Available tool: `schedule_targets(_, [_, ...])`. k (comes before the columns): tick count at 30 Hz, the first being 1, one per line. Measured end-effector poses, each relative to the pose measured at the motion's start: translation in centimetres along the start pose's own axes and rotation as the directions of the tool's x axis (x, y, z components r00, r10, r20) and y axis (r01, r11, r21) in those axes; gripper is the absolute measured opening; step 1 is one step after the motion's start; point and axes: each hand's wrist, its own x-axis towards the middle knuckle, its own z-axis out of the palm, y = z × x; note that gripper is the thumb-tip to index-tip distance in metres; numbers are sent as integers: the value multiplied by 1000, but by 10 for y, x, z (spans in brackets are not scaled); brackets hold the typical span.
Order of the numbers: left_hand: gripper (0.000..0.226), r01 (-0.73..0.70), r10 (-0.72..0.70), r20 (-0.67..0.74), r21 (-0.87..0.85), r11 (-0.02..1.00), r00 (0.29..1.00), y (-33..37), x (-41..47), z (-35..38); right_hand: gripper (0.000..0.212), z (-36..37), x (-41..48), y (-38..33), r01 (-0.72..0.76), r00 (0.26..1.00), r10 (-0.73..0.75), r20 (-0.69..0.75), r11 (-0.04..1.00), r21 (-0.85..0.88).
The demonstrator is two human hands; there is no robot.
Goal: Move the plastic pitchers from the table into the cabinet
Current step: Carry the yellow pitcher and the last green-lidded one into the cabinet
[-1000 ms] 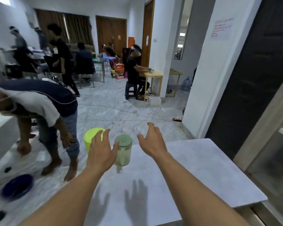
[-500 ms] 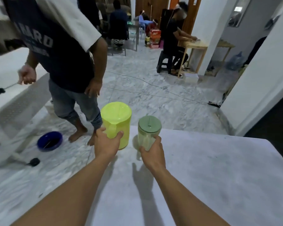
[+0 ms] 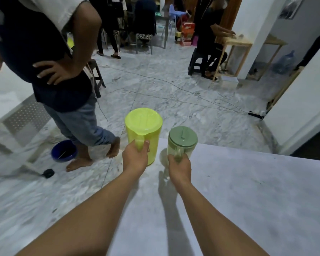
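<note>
Two plastic pitchers stand at the far left corner of the pale grey table (image 3: 248,191). The larger one is a lime-yellow pitcher (image 3: 146,126) with a matching lid; my left hand (image 3: 135,157) is closed around its handle. To its right is a smaller clear pitcher with a sage-green lid (image 3: 182,137); my right hand (image 3: 179,167) grips its handle. Both pitchers are upright. Whether they rest on the table or are slightly lifted I cannot tell. No cabinet is in view.
A barefoot person in jeans (image 3: 78,119) stands just left of the table corner. A blue bowl (image 3: 64,150) lies on the marble floor near their feet. Cables (image 3: 192,100) cross the floor ahead. A white wall corner (image 3: 294,108) rises at the right.
My hands went from open above the pitchers to closed on their handles. The view tilted down and moved closer. The person at the left straightened up and stepped nearer.
</note>
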Motion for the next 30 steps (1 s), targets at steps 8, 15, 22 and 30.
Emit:
schedule_targets(8, [34, -121, 120, 48, 12, 993, 992, 19, 6, -16, 12, -17, -20, -22, 35, 993, -34, -114, 999, 10])
schedule_targets(15, [36, -251, 255, 190, -46, 967, 948, 85, -10, -35, 16, -74, -62, -73, 68, 948, -37, -318, 994, 88])
schedule_targets(22, [40, -338, 383, 340, -185, 923, 859, 172, -66, -32, 15, -165, -123, -115, 110, 847, -19, -532, 984, 139])
schedule_targets(30, [53, -355, 526, 529, -395, 847, 666, 267, -181, -17, 15, -291, -230, -143, 171, 640, -27, -768, 979, 107])
